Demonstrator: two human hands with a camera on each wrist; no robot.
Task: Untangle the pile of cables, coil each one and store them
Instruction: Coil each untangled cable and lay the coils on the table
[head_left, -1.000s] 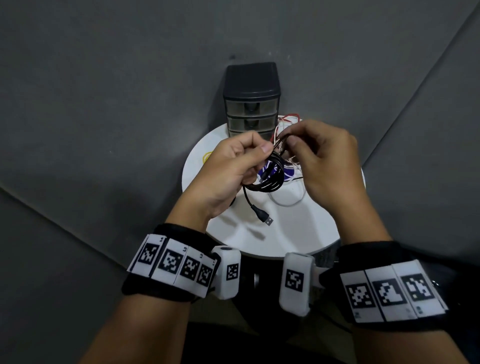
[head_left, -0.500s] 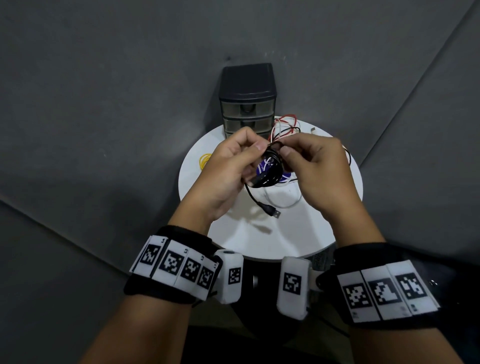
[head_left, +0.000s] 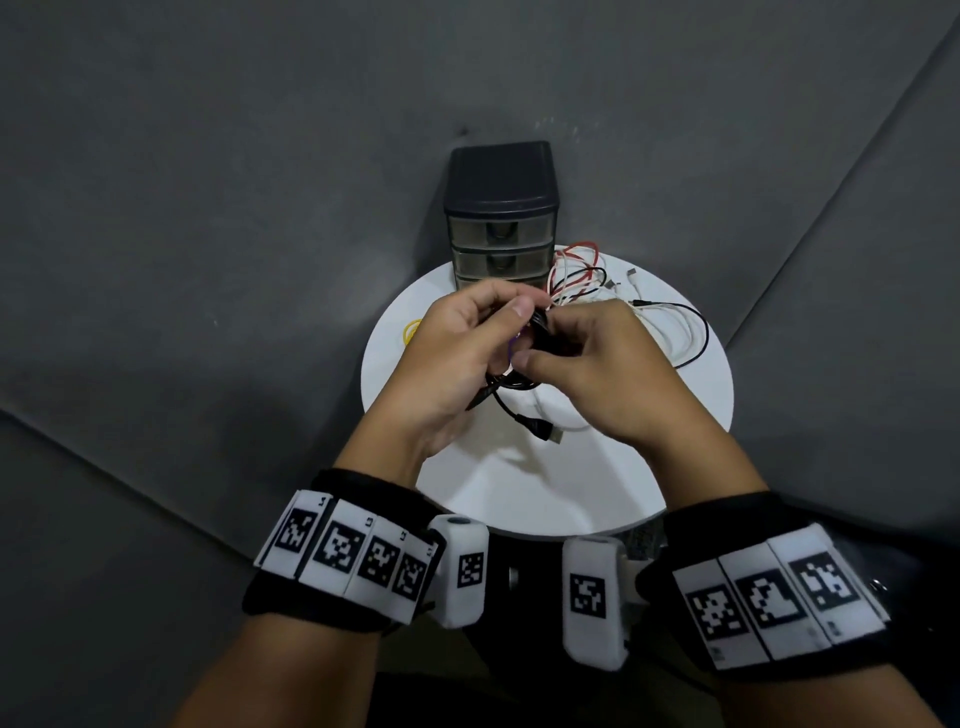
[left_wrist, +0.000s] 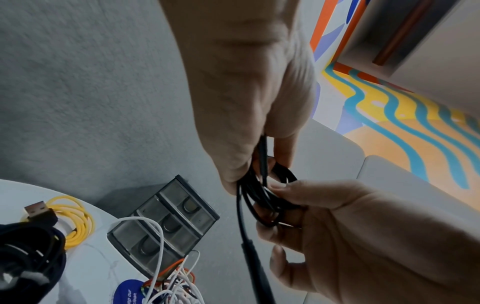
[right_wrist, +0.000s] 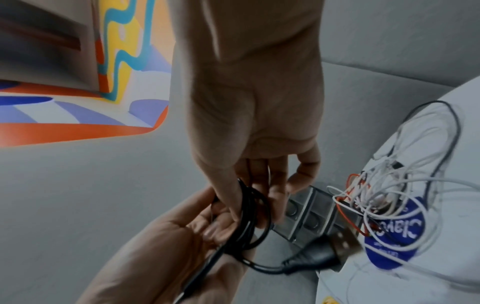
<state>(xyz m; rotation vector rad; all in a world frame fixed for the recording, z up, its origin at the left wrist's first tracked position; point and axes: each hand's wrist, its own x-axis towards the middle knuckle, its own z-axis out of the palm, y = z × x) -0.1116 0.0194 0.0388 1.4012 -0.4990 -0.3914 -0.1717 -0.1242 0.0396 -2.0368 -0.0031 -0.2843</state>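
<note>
Both hands hold a coiled black cable above the round white table. My left hand grips the coil between thumb and fingers. My right hand pinches the same coil from the other side. The cable's USB plug dangles below the hands, and shows again as the USB plug in the right wrist view. A tangle of red, white and black cables lies on the table behind the hands. A dark drawer unit with three drawers stands at the table's far edge.
A coiled yellow cable lies at the table's left side, seen also as the yellow cable. A blue round label sits under the cable tangle. Grey upholstery surrounds the small table.
Both hands have drawn closer together around the black coil and lowered slightly toward me. The right hand has moved left off the cable tangle, which now shows fully.
</note>
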